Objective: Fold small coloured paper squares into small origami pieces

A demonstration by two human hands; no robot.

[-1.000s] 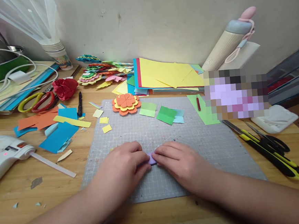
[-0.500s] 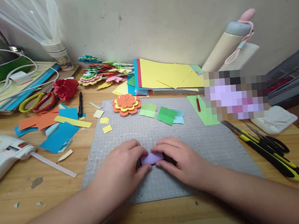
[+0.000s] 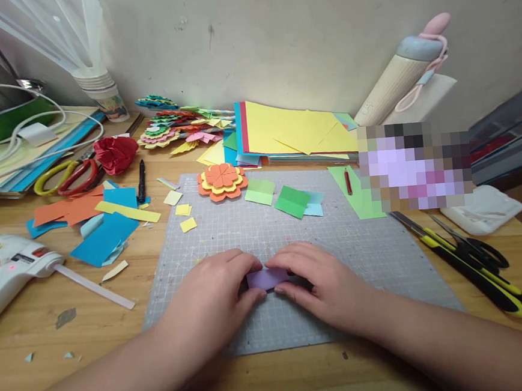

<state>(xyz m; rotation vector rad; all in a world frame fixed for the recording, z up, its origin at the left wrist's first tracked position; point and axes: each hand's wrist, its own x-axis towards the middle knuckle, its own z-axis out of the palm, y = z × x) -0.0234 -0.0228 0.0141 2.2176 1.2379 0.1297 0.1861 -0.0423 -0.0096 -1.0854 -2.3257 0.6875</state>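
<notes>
Gridded cutting mat (image 3: 365,250) lay underneath, with the purple paper (image 3: 268,278) over its near half pinched at opposite ends by left hand (image 3: 218,286) and right hand (image 3: 324,278), where uneven finger pressure risked creasing it askew.

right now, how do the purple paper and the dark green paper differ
The purple paper is held between the left hand and right hand; the dark green paper lies untouched, farther back. The purple paper shows as a narrow strip, while the dark green paper looks squarer and overlaps light blue paper. Both are over the cutting mat.
</notes>
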